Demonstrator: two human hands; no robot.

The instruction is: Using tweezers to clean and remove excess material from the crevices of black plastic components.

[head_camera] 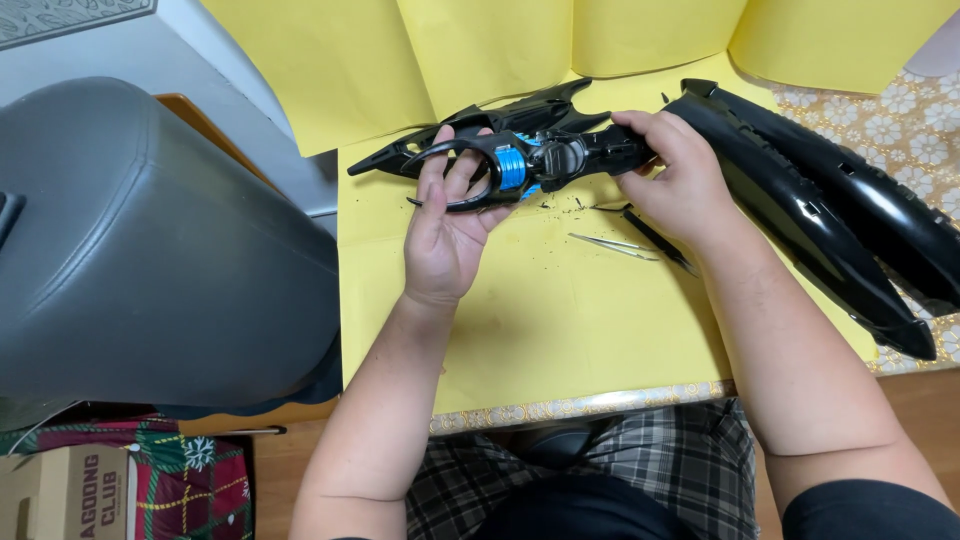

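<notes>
Your forearms are bare — left hand (443, 235) and right hand (678, 175) ungloved, no rings seen. Dark short sleeve at right elbow — grey-black plaid shorts below.

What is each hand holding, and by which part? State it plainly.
Both hold one black plastic model assembly. The left hand grips its open ring-shaped end beside the blue part; the right hand grips its opposite end with the fingers.

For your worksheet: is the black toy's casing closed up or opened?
Opened: the black toy shows its blue inner part, and separate black shell pieces lie beside it.
</notes>
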